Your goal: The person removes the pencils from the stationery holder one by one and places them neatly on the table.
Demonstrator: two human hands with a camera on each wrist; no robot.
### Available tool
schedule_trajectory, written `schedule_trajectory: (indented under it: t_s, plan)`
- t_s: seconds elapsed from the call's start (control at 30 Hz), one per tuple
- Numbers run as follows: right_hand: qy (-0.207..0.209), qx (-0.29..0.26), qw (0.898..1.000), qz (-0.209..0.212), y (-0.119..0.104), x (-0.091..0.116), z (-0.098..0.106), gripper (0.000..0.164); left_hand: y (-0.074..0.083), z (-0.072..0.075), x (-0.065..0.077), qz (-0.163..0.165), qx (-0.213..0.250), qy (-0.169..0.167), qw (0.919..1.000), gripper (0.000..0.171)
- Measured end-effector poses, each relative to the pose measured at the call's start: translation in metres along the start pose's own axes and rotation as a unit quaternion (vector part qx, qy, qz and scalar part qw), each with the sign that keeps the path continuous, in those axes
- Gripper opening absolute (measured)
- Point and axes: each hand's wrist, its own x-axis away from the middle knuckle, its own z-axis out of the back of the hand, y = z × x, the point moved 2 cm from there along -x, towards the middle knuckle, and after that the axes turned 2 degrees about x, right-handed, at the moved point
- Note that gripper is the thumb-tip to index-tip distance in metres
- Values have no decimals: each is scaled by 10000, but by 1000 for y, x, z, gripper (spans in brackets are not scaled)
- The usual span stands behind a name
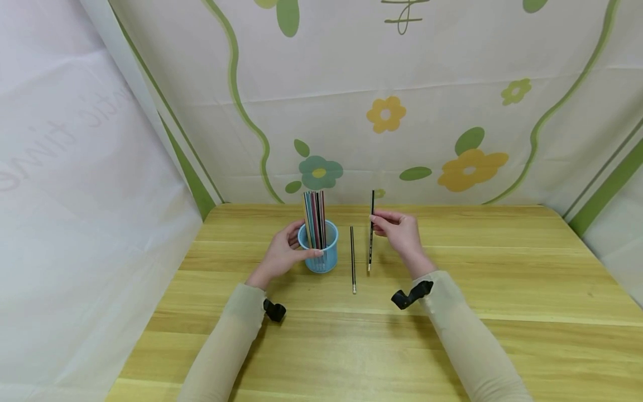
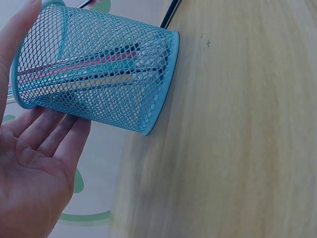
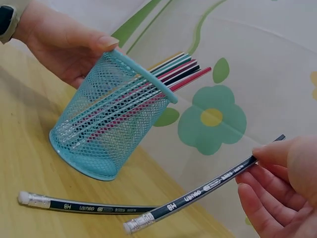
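A light blue mesh pencil cup stands upright on the table, holding several pencils in yellow, teal, red and black. My left hand grips the cup from its left, thumb on the near rim and fingers round the far side, as the left wrist view also partly shows. In my right hand, thumb and fingertips pinch a black pencil near its upper part, its white eraser end pointing down. Between cup and right hand, a second black pencil lies on the table.
The wooden table reaches back to a white curtain printed with flowers and leaves. Another white curtain hangs along the left side. Each wrist wears a black strap mount.
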Motion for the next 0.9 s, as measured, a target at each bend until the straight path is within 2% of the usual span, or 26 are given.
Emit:
schedule_trajectory:
  t_s: [0.4,0.7,0.9]
  plan:
    - [-121,25,9995,-276,17,-1,-5,36,0,0,0,8,-7,-11,10000,90]
    - [-294,351,9975,-536,24,3,-10,32,0,0,0,-8,-17,-16,10000,91]
    - [-359,293,9963,-729,29,5,-12,31,1,0,0,-43,-40,7,10000,90]
